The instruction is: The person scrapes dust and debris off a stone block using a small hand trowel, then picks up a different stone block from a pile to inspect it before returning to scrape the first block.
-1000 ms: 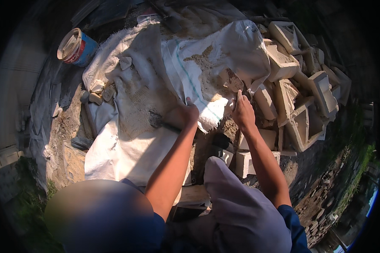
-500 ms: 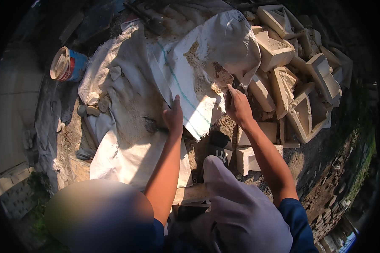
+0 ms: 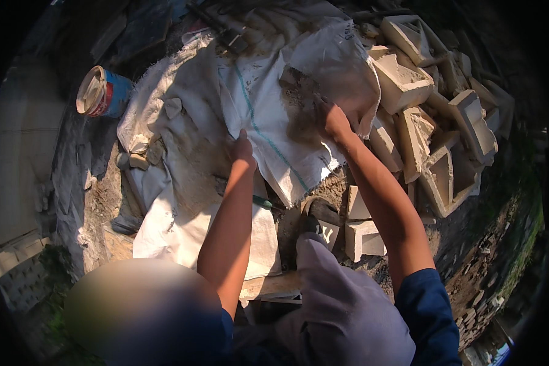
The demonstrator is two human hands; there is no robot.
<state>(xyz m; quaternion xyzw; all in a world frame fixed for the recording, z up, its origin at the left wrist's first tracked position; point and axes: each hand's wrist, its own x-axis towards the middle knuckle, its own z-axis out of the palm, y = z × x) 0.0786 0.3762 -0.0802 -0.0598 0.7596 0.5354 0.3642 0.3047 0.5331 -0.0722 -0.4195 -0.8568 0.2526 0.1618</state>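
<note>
A white woven sack with a thin green stripe lies spread in front of me, dusty and stained brown near its middle. My left hand presses down on its near left part, fingers closed on the cloth. On the sack's right side my right hand grips the fabric beside the brown stain. More white sacking lies crumpled under and to the left of it.
A pile of pale carved stone blocks fills the right side. A blue and red tin can lies at the upper left. Small stone pieces rest on the sacking. Two blocks sit near my knee.
Both hands have slid over the sack, and it has been pulled flatter and spread toward me. The view has tilted slightly.
</note>
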